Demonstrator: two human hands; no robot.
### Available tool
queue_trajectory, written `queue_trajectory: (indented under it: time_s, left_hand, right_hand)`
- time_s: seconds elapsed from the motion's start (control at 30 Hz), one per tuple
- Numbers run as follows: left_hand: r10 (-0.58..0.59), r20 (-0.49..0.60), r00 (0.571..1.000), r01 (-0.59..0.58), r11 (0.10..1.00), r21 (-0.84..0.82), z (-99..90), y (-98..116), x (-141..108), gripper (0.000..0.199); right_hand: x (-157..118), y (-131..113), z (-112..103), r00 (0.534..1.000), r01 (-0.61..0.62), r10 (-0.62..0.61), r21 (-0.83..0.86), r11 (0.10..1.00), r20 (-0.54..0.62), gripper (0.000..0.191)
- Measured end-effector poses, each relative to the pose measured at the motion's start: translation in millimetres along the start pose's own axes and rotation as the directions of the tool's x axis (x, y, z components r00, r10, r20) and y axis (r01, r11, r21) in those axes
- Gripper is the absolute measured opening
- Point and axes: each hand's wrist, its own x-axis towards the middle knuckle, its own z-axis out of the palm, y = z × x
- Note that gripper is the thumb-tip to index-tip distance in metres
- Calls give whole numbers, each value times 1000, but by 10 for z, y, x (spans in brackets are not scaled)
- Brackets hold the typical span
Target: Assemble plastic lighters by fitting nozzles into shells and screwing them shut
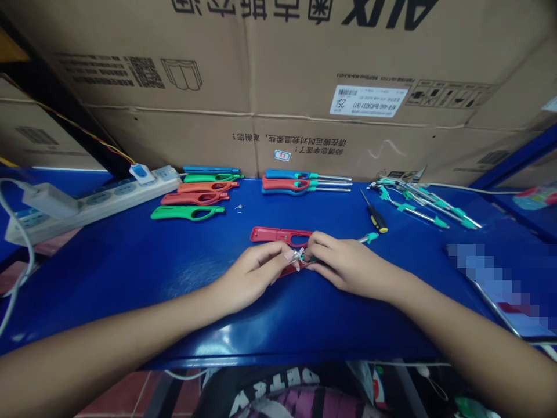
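My left hand (pixel 250 276) is closed, thumb and finger pinching a small metal and white lighter part (pixel 296 255) in front of me. Facing it, my right hand (pixel 348 264) has its fingers bent around the same small assembly. A thin metal lighter tube with a green end piece (pixel 369 238) sticks out beyond the right hand. Just behind my fingers lies a red lighter shell half (pixel 270 234), its inner side up. Another red shell piece (pixel 287 270) shows under the hands, mostly hidden.
Left lie several coloured lighter shells (pixel 187 213) near a power strip (pixel 117 194). Assembled lighters (pixel 285 184) rest at the back by a cardboard box (pixel 209 133). A screwdriver (pixel 376 216), several tube assemblies (pixel 429 200) and a partly pixelated flat object (pixel 500 290) are right.
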Motion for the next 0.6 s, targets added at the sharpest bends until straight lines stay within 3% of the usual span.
queue_trajectory:
  time_s: [0.1,0.2,0.6]
  left_hand:
    - [5,-2,1000,-5,1000,8,3,22,-6,35]
    - [-3,9,1000,3,1000,7,-1,20,-13,34]
    - [-10,29,1000,10,1000,5,-4,-27,-26,33]
  right_hand:
    - [-14,-53,-3,998,56,-57,-222,973,3,18]
    - [-22,-67,2,995,100,-102,-320,942,8,21]
    - [9,-7,6,999,7,-10,-77,997,-38,19]
